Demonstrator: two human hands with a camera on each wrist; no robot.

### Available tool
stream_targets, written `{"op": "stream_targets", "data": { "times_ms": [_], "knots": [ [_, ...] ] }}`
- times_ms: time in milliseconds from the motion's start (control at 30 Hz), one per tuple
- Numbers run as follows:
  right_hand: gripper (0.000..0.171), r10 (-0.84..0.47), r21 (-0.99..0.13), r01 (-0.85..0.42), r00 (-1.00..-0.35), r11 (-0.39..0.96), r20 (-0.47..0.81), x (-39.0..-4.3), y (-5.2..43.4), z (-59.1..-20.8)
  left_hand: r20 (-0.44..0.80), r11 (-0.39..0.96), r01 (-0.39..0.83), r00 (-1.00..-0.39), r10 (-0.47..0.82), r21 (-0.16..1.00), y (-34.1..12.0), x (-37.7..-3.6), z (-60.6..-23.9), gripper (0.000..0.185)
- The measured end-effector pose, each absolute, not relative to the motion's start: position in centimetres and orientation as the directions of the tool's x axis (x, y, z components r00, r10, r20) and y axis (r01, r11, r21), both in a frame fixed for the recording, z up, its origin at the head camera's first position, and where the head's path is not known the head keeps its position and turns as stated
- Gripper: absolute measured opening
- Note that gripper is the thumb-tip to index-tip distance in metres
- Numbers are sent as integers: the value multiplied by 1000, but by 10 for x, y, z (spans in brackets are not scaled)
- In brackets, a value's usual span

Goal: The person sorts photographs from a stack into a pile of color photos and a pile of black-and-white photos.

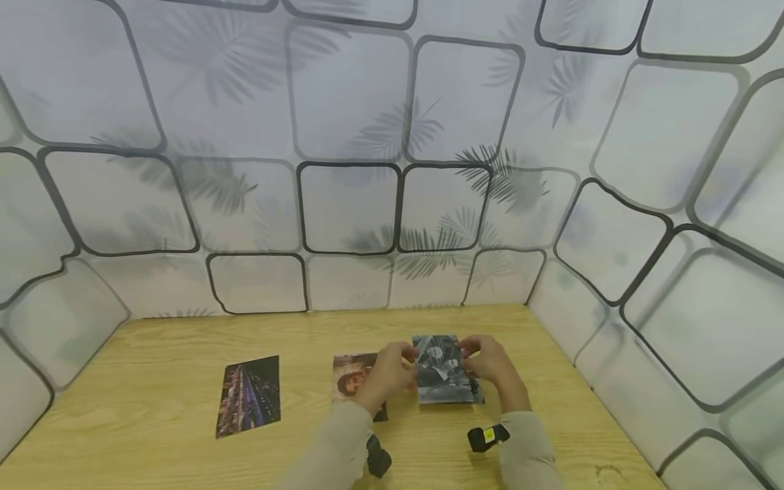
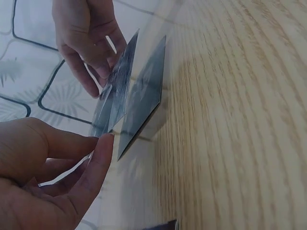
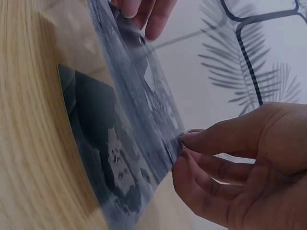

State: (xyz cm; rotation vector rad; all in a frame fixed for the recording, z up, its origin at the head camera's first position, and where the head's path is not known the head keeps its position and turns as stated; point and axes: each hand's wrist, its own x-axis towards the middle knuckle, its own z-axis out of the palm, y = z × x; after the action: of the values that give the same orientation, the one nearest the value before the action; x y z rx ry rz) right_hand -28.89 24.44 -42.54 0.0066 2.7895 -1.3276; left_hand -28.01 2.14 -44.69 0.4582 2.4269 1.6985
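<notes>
Wooden table (image 1: 184, 340), grey monochrome photo (image 1: 444, 371) lifted, left hand (image 1: 386, 374) and right hand (image 1: 493, 364) fingers pinching its edges

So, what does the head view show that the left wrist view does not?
Only the head view shows the city-lights photo lying apart at the left on the wooden table, the portrait photo partly behind the left hand, both sleeves with their wrist cameras, and the patterned wall.

Only the left wrist view shows, from the side, that the lifted grey photo is held clear above a second grey photo lying under it.

Both show the left hand and right hand pinching the lifted grey photo at opposite edges, over the table.
</notes>
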Motion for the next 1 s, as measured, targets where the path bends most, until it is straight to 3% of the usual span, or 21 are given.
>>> {"op": "stream_targets", "data": {
  "times_ms": [333, 700, 1000],
  "knots": [
    [38, 27, -790, 60, -998, 610, -55, -290, 256, -431, 134, 492, 283, -939, 317, 823, 38, -286, -449, 33],
    [41, 56, -783, 76, -997, 617, -52, -295, 260, -440, -20, 464, 124, -956, 294, 877, 48, -290, -452, 39],
    [39, 62, -745, 99, -995, 660, -78, -295, 262, -443, -23, 471, 141, -946, 324, 871, 52, -288, -447, 44]
  ]
}}
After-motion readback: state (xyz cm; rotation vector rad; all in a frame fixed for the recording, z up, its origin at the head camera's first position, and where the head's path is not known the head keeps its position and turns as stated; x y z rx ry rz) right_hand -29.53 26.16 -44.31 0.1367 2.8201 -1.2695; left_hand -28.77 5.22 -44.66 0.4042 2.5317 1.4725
